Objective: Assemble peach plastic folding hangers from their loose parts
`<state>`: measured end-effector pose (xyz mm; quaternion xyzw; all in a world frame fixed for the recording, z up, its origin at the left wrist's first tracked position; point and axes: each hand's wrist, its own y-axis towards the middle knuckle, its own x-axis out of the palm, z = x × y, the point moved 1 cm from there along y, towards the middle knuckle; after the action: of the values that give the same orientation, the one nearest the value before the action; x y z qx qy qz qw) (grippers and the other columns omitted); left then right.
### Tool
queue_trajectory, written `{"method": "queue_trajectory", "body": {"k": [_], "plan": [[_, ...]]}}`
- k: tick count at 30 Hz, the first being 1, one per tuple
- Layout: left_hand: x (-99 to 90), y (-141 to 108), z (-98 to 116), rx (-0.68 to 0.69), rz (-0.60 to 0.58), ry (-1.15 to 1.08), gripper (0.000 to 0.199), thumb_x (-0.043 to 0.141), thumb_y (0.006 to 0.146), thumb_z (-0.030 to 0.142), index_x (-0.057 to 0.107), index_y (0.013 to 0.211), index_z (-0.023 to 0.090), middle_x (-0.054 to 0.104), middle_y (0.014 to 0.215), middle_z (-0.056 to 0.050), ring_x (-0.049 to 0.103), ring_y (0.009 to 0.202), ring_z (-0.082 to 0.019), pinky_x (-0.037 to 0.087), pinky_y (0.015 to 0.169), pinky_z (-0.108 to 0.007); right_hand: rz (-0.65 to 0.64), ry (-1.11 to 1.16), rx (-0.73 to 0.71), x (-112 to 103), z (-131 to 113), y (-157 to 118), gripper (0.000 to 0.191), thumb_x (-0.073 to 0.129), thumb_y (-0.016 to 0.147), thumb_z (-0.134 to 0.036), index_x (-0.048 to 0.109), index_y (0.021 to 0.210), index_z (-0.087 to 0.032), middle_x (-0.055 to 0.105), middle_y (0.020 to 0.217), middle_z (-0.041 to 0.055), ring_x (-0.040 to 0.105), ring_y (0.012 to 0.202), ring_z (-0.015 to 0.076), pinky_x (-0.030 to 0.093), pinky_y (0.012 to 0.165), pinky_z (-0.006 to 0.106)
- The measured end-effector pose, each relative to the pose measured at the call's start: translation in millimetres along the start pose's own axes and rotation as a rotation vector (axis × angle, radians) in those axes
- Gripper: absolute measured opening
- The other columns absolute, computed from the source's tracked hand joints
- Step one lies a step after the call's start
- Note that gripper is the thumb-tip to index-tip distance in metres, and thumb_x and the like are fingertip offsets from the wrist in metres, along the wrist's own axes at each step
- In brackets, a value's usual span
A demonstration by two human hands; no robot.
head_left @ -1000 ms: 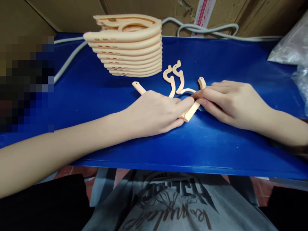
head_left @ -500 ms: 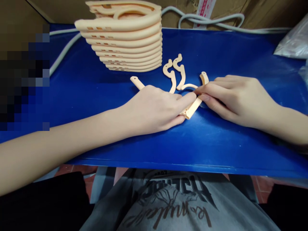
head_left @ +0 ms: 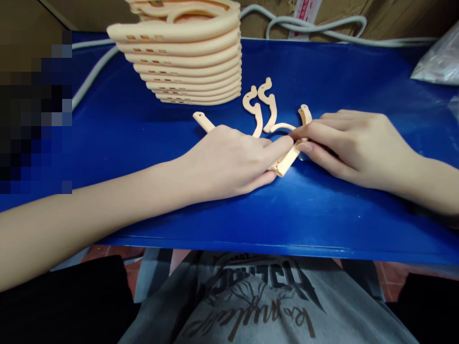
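Observation:
Low over the blue table, both hands meet at a beige plastic folding hanger (head_left: 287, 162). My left hand (head_left: 229, 162) is closed around its near end, and the palm hides much of it. My right hand (head_left: 353, 143) pinches it farther along with thumb and index finger, close to an upright end with holes (head_left: 305, 114). A straight beige arm with a hole (head_left: 202, 121) sticks out beyond my left hand; its link to the hanger is hidden. Two loose S-shaped hooks (head_left: 256, 110) lie flat just past the fingers.
Behind my left hand stands a tall stack of beige plastic hangers (head_left: 182, 62). A white cable (head_left: 315, 28) runs along the table's back edge, before cardboard. At the far right is a clear plastic bag (head_left: 437, 59). The blue table's (head_left: 229, 229) front edge is near my lap.
The view has shifted slightly. Both hands keep their grip on the hanger, with hardly any movement; the right fingertips have moved only a little.

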<state>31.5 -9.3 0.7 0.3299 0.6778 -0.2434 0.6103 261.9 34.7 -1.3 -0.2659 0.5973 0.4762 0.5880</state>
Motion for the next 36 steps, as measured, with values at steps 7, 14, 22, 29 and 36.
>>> {"method": "queue_trajectory", "body": {"k": [7,14,22,29,36], "plan": [[-0.7,0.8,0.5,0.001,-0.012,0.023,0.045,0.048,0.100,0.025,0.060,0.142,0.014,0.077,0.083,-0.008,0.067,0.064,-0.022,0.019,0.048,-0.031,0.022,-0.002,-0.009,0.5,1.8,-0.1,0.040,0.037,0.113,-0.039,0.069,0.115,-0.015,0.072,0.088,0.0062,0.065,0.075,0.0205,0.043,0.072,0.035],[1.2,-0.1,-0.2,0.010,0.019,0.004,0.045,0.049,0.100,0.024,0.061,0.142,0.014,0.079,0.088,-0.008,0.065,0.063,-0.020,0.019,0.049,-0.031,-0.010,-0.001,0.026,1.5,2.1,-0.4,0.045,0.031,0.113,-0.043,0.068,0.117,-0.017,0.074,0.093,0.0074,0.066,0.079,0.0223,0.045,0.074,0.036],[-1.5,-0.6,0.1,0.017,0.003,0.011,0.043,0.046,0.101,0.025,0.060,0.141,0.014,0.075,0.078,-0.007,0.067,0.063,-0.023,0.021,0.047,-0.031,-0.033,0.035,0.067,2.5,1.0,0.4,0.049,0.029,0.112,-0.047,0.069,0.119,-0.020,0.075,0.095,0.0078,0.068,0.081,0.0237,0.045,0.075,0.037],[-1.4,-0.8,0.3,-0.036,-0.008,-0.027,0.039,0.048,0.102,0.028,0.063,0.136,0.014,0.077,0.083,-0.008,0.065,0.063,-0.021,0.021,0.049,-0.031,-0.032,0.068,0.070,0.4,1.4,0.4,0.047,0.032,0.111,-0.046,0.070,0.118,-0.020,0.076,0.095,0.0085,0.069,0.081,0.0240,0.044,0.075,0.037],[-0.1,-0.2,0.3,0.017,-0.007,0.014,0.039,0.046,0.102,0.025,0.063,0.135,0.013,0.075,0.080,-0.007,0.067,0.064,-0.021,0.020,0.047,-0.031,-0.017,0.040,0.039,0.2,1.1,0.7,0.047,0.031,0.112,-0.044,0.070,0.118,-0.018,0.076,0.095,0.0081,0.068,0.081,0.0223,0.044,0.073,0.035]]}}
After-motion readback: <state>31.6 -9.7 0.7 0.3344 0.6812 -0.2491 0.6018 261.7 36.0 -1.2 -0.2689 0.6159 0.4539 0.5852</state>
